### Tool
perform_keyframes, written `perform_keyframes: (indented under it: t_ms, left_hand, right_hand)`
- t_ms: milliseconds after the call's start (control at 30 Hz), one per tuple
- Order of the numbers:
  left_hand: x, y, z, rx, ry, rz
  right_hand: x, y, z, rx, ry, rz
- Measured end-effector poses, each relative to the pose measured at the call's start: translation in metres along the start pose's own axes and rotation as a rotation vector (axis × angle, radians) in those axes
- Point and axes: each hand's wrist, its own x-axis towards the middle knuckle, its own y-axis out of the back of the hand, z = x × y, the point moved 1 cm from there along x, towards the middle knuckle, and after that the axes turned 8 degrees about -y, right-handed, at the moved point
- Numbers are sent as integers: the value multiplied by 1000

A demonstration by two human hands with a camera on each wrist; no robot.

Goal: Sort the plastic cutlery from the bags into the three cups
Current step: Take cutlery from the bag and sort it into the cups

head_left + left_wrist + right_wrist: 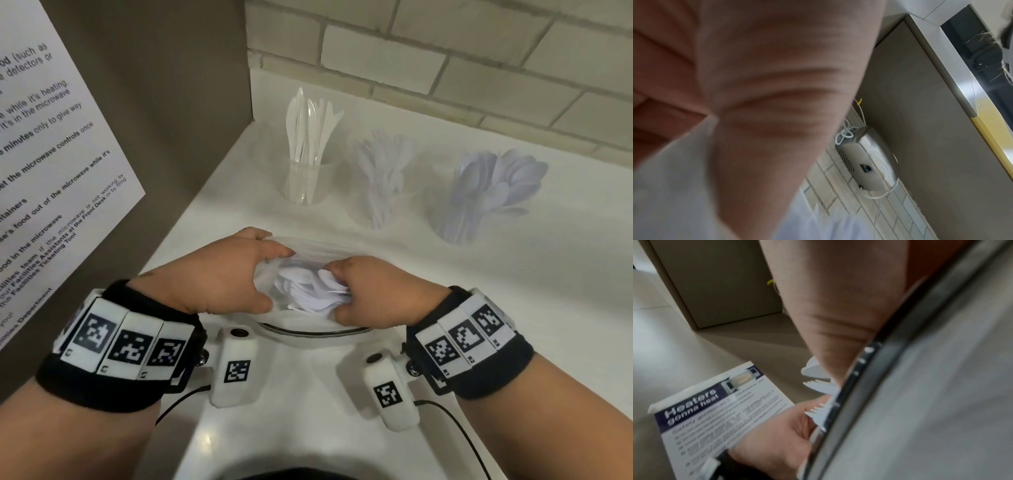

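The white surface (445, 308) runs back to a tiled wall (479, 51), with a notice (51, 154) on the panel left of the bag (308, 246). Behind the bag stand three clear cups in a row: knives (308, 137) in the left one, forks (383, 171) behind the bag's right side, spoons (493, 188) farthest right. The bag lies open between both hands at the near edge. The left hand (219, 277) grips the bag's left rim, fingers curled over it. The right hand (373, 294) is at the bag's right side, fingers curled into the loose cutlery (308, 291) — whether it has a piece pinched I cannot tell. The pieces lie jumbled, long axes mixed, just left of the right fingers, so the right hand is probably the one to lift.
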Motion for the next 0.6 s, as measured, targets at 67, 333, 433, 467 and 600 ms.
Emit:
perform_keyframes:
  t_ms: [67,333,433,467,600]
  left_hand:
    - [-2,2,0,12,1,9]
    - [-3,5,-1,17,-54,43]
    - [-4,3,3,-16,-128,-8]
    - [-7,7,5,-66,-142,-8]
    - [-13,32,24,-524,-227,322]
  right_hand:
    - [-2,5,2,96,-3,17]
    - [-9,20,6,665,29,147]
    - [-7,32,-4,950,67,259]
    - [-5,38,-7,1101,73,301]
    - [3,65,-12,1471,46,424]
